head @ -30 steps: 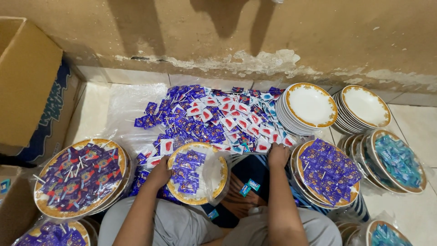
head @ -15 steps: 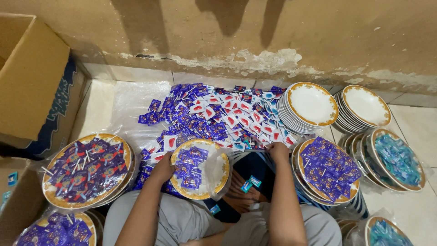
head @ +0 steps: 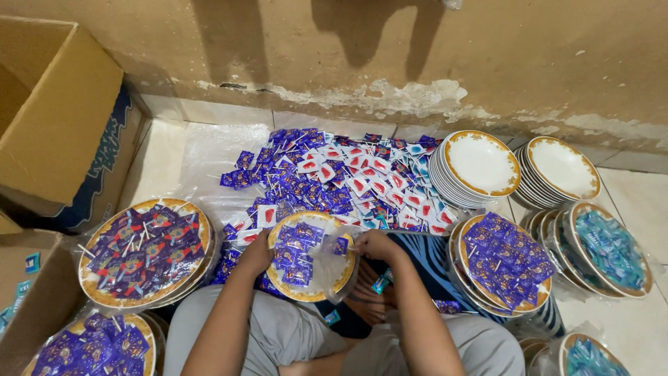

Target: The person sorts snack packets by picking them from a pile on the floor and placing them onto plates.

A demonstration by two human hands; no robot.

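A gold-rimmed plate [head: 311,257] partly filled with purple wrapped lollipops [head: 296,247] is seen just below the middle of the view, above the person's lap. Its rim at nine o'clock is gripped by the left hand [head: 256,252], whose fingers are curled closed around the edge. At three o'clock of the plate, the right hand [head: 376,244] is held with fingers pressed together in a pinch on one purple lollipop [head: 340,245], which is kept just over the plate's right rim, where clear plastic wrap [head: 332,275] is also draped.

At twelve o'clock from the plate, a heap of purple, red and blue wrapped candies [head: 334,181] is spread on a plastic sheet on the tiled floor [head: 643,202]. Filled plates [head: 145,251] are set at nine o'clock, and another filled plate [head: 502,261] lies at three o'clock. Stacks of empty plates [head: 480,163] are found at one to two o'clock, against the wall. A cardboard box [head: 56,118] stands at ten o'clock.
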